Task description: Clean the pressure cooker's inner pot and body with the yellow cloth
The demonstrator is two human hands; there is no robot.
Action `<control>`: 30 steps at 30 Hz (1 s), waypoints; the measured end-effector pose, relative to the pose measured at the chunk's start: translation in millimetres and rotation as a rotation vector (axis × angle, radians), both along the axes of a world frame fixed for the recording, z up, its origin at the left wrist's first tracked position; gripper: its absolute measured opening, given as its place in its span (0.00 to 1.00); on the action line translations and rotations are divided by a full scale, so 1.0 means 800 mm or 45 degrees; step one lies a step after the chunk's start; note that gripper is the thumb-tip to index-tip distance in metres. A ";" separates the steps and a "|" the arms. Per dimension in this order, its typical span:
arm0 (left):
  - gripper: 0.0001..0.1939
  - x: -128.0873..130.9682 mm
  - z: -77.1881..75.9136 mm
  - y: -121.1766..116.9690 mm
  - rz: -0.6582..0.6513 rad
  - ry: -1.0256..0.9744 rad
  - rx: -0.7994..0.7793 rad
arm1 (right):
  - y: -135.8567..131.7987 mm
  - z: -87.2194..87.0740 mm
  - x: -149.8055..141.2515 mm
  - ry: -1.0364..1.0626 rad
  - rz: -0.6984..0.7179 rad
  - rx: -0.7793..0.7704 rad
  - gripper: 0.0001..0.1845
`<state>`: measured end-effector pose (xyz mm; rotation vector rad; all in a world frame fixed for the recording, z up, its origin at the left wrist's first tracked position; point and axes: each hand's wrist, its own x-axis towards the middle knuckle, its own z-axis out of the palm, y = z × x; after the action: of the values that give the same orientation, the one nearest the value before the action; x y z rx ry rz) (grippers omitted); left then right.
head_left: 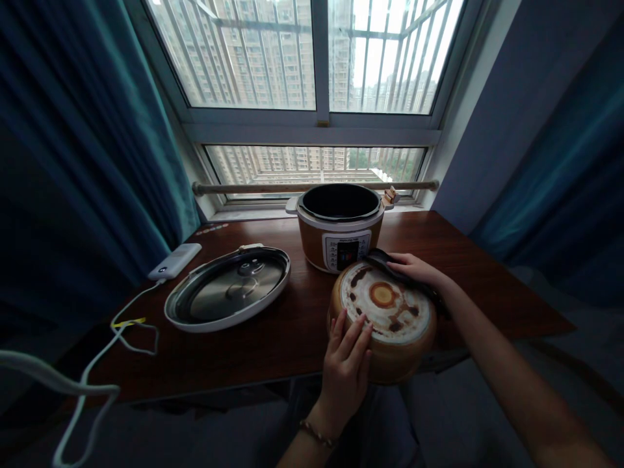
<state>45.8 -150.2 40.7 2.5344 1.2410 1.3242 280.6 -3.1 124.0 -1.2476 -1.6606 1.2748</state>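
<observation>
My left hand (345, 367), fingers spread, touches the upturned pot (390, 354) at the table's (234, 357) near edge; my right hand (418, 268) covers a dark cloth (383, 260), its grip unclear

Head view: L hand (345, 364) was on the near-left side of a round pot (385, 302), its stained base facing up, held at the near edge of the table (302, 312). R hand (419, 270) pressed a dark cloth (400, 273) against the pot's far-right side. Just beyond, nr the window (322, 162), stood an open cooker (336, 227) w/ a control panel. To the left lay a lid (229, 289), & farther left a white device (174, 261) w/ a cable (104, 351) attached.
</observation>
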 end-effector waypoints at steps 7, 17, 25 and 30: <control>0.26 0.002 0.000 -0.002 -0.017 -0.034 0.008 | -0.041 -0.008 0.008 -0.338 -0.092 0.501 0.19; 0.27 0.000 -0.005 -0.002 -0.028 -0.063 0.013 | -0.170 -0.024 -0.017 -0.579 -0.134 0.757 0.18; 0.28 0.005 -0.010 -0.004 0.030 -0.085 0.000 | -0.264 -0.098 -0.099 -0.321 -0.826 0.847 0.13; 0.24 -0.001 0.001 -0.009 -0.167 -0.309 -0.237 | -0.283 -0.103 -0.165 -0.191 -0.899 0.784 0.17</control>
<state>44.7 -157.5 41.2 2.2113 1.0770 1.3670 148.4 -229.7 41.7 -1.3569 -1.3517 0.2235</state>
